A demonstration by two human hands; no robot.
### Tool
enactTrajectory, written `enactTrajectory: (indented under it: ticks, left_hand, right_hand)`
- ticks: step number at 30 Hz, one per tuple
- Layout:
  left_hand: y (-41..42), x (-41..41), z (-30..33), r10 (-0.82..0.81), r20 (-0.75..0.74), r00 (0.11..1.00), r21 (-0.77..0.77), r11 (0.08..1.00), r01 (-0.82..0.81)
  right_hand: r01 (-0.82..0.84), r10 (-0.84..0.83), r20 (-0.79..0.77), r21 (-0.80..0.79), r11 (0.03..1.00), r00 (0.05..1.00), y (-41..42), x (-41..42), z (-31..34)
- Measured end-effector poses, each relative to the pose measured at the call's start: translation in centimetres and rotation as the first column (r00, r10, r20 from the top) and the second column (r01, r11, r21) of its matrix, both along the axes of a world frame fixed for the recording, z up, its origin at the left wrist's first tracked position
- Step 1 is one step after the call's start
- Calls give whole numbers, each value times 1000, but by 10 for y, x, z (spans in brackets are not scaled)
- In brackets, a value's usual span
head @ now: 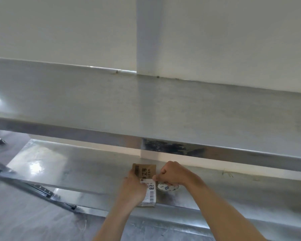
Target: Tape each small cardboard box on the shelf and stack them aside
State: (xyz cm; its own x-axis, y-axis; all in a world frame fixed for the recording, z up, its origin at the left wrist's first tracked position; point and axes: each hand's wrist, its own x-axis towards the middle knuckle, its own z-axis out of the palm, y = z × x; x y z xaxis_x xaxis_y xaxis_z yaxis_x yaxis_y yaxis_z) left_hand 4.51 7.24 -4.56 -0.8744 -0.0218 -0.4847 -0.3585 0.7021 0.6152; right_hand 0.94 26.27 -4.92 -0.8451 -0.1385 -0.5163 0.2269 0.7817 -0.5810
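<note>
A small brown cardboard box (pixel 145 171) with a white barcode label lies on the lower steel shelf (pixel 87 171), close to its front edge. My left hand (pixel 134 187) lies over the box's left side, holding it down with the fingers over the label. My right hand (pixel 172 173) is curled just right of the box, and its thumb and fingers pinch something thin, which looks like tape, at the label's upper corner. A white tape roll (pixel 168 186) lies on the shelf under my right hand, partly hidden by it.
An upper steel shelf (pixel 163 105) overhangs the work spot, its front lip just above my hands. A white wall and pillar stand behind. Dark metal bars (pixel 33 186) slant across the lower left. The floor shows below the shelf.
</note>
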Motion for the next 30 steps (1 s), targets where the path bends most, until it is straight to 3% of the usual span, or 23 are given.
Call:
enactTrajectory:
  ticks: [6,17,23,30]
  left_hand:
    - [31,13,1,6,57,998,-204,979,6]
    - [31,17,2,-25,-11,1000,-259,966,21]
    - [19,16,8,21,32,999,-156,988,-16]
    - [16,10,-18,146,77,986,234,959,-160]
  right_hand:
    - [-32,32,-56,-3,999,998,-1,2,4]
    - [-56,48,-81,-95,994,996,17,14,6]
    - [-6,0,-56,-111,994,998,34,20,10]
    - [7,-22,-97,-150,989,995,44,21,24]
